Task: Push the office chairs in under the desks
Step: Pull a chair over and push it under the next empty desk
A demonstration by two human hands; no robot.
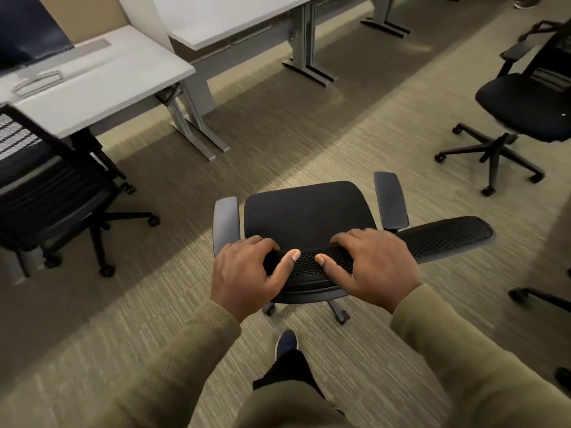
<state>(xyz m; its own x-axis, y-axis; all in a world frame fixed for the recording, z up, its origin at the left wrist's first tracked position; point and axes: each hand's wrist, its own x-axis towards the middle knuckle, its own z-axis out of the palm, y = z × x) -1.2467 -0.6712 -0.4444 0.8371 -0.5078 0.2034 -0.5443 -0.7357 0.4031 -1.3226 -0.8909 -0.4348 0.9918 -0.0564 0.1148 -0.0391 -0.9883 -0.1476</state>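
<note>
Both hands on chair back, chair out in open aisle, not yet at a desk.

Nearest: left hand and right hand w/ fingers curled over the mesh backrest top edge, thumbs on near side, gripping it. The chair's seat faces away, well apart from the far desk. Risks, imo: casters swivel on carpet so the chair veers; armrests may hit the desk edge or desk legs; person's foot is near the base.
</note>
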